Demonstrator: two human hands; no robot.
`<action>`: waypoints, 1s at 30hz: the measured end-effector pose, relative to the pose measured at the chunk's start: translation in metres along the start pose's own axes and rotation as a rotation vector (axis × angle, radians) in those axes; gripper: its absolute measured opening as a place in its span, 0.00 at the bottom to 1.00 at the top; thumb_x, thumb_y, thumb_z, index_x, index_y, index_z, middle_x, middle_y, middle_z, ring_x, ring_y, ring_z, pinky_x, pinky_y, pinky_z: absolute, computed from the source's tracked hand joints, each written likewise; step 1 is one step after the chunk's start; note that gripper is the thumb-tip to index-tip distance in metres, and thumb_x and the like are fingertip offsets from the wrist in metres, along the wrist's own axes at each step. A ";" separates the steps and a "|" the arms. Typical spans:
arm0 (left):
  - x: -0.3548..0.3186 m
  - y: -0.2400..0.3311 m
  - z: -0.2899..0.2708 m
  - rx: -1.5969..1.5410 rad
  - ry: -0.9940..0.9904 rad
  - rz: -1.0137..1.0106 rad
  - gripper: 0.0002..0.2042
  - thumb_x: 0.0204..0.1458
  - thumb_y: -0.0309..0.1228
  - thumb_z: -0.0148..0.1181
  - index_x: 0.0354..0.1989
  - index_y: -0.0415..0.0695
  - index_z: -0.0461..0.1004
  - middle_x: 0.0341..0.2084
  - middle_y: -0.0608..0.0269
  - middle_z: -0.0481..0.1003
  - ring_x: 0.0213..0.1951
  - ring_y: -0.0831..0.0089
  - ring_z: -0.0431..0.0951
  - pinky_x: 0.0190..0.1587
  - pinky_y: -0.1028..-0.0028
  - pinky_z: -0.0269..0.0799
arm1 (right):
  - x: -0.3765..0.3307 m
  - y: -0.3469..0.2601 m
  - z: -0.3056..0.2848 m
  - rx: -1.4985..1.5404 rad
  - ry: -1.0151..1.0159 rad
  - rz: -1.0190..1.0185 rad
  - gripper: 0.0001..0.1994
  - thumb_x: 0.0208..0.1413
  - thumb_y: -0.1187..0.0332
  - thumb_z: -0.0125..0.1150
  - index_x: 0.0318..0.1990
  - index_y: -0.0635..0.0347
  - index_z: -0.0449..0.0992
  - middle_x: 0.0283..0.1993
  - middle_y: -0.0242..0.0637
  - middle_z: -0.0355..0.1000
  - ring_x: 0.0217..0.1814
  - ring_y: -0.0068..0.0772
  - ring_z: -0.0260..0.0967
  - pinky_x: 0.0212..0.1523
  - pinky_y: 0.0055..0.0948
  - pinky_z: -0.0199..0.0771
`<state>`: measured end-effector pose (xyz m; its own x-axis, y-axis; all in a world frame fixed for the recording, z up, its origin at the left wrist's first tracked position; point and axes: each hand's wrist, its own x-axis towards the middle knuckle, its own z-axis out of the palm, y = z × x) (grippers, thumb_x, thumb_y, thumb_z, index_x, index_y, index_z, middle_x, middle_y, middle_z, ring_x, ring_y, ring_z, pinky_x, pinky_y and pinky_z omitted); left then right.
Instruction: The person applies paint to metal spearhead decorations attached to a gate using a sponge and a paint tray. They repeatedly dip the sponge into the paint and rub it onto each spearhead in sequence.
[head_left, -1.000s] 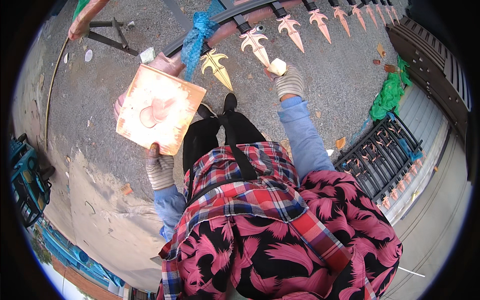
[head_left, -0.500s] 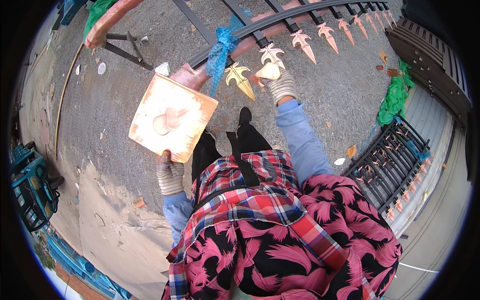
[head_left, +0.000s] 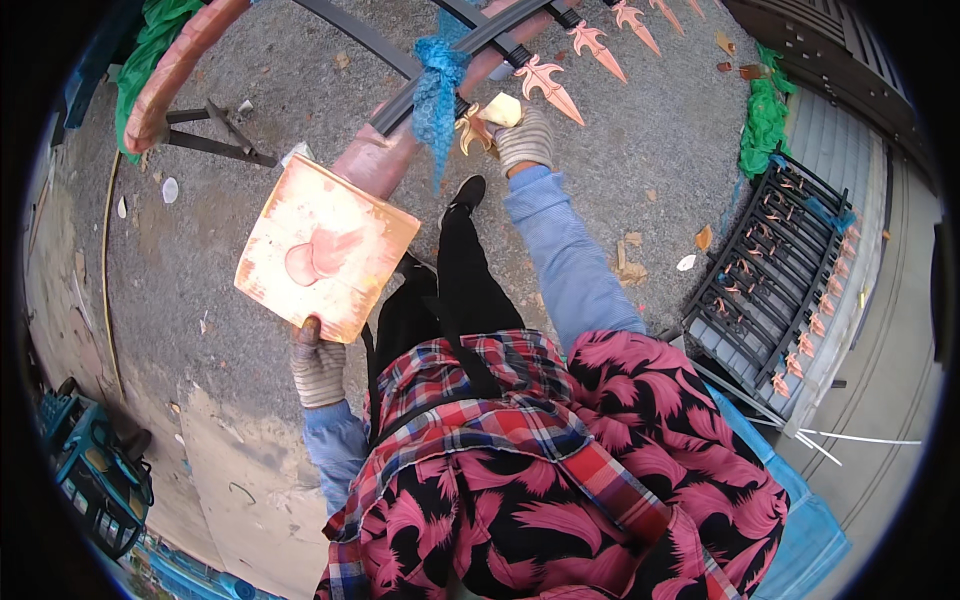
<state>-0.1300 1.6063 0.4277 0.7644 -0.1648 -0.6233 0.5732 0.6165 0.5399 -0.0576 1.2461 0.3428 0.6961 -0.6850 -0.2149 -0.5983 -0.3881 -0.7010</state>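
The left hand (head_left: 318, 368) is closed at the near edge of a square board (head_left: 290, 225), thumb on top; the fingers underneath are hidden. The board reaches out ahead of that thumb, and a wet-looking pink puddle of paint (head_left: 305, 265) sits near its middle, beyond the thumb tip. It looks thin, light and fairly stiff, so one pinch at the edge should carry it, though a tilt could let the paint run, and smeared patches may be slippery; the cleaner hold is the rim, where the thumb is. The right hand (head_left: 525, 140) is curled around a pale sponge (head_left: 502, 110), which shows past its fingers; how hard they squeeze is not visible. The sponge is probably soft and nearly weightless, best gripped by its back. Just beside those fingers is a gold spear tip (head_left: 468, 130), partly covered; whether the sponge touches it I cannot tell. Beyond, a pink spear tip (head_left: 550, 88) looks rigid and firmly fixed to the black rail (head_left: 495, 35).
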 end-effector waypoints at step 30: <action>0.001 0.017 0.004 0.099 -0.023 -0.045 0.35 0.38 0.28 0.59 0.55 0.39 0.47 0.51 0.58 0.57 0.53 0.66 0.58 0.56 0.68 0.53 | -0.005 0.000 0.033 -0.461 -0.165 0.112 0.20 0.26 0.60 0.69 0.33 0.52 0.73 0.30 0.40 0.71 0.32 0.41 0.68 0.33 0.34 0.69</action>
<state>-0.1186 1.6133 0.4387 0.7431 -0.2095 -0.6355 0.6328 0.5289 0.5655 -0.0481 1.2695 0.3211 0.6490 -0.6456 -0.4026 -0.7599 -0.5758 -0.3017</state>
